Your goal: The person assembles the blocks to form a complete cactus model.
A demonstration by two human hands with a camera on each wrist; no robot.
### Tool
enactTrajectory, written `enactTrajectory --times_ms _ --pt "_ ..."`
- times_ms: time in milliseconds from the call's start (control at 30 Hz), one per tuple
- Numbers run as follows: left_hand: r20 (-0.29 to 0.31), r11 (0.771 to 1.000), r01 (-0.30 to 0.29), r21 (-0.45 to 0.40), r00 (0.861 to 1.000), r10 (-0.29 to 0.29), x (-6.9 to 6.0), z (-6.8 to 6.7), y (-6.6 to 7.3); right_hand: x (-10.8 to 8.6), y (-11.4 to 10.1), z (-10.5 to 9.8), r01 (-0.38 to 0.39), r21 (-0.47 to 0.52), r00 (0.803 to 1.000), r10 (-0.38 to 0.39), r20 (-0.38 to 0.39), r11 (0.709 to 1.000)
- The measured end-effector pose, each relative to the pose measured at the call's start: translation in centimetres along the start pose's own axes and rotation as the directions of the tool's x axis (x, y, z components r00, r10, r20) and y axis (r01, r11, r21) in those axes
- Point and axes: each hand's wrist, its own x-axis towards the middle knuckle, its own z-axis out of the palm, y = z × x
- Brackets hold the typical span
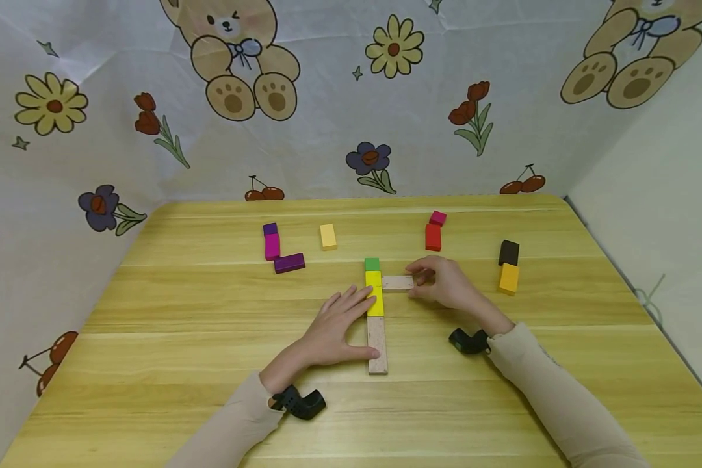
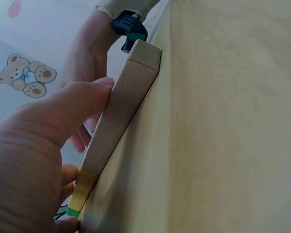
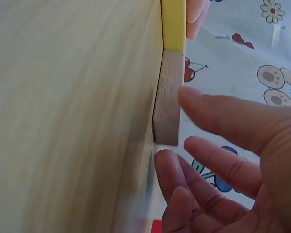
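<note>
This looks like a small screened-off recording corner with a play-table air; whether it stands in a home or a studio cannot be told. A wood-grain tabletop carries coloured toy blocks. Behind it and at its left hangs a pale, creased cloth printed with cartoon bears, flowers and cherries, a nursery sort of pattern. A plain white surface borders the right edge. Black wrist cameras point to filming.
</note>
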Motion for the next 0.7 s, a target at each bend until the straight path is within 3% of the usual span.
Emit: enactTrajectory --times_ms 300,567,700 --pt "-0.001 1.0 -0.007 -0.011 1.0 0.007 0.0 0.0 0.0 -2.6 2.8 -2.9 -0.009 0.0 0.993 0.009 -0.116 1.0" --pt "-0.014 1.0 -0.017 -0.009 1.0 0.017 -0.1 -0.1 0.2 -5.7 5.6 -6.8 -0.018 -0.002 0.962 0.017 -0.272 1.0" --pt "-0.009 1.0 -0.013 -0.004 1.0 0.013 0.0 0.0 0.1 -7.3 7.2 -8.5 -0.067 0.035 0.95 0.075 -0.303 0.997"
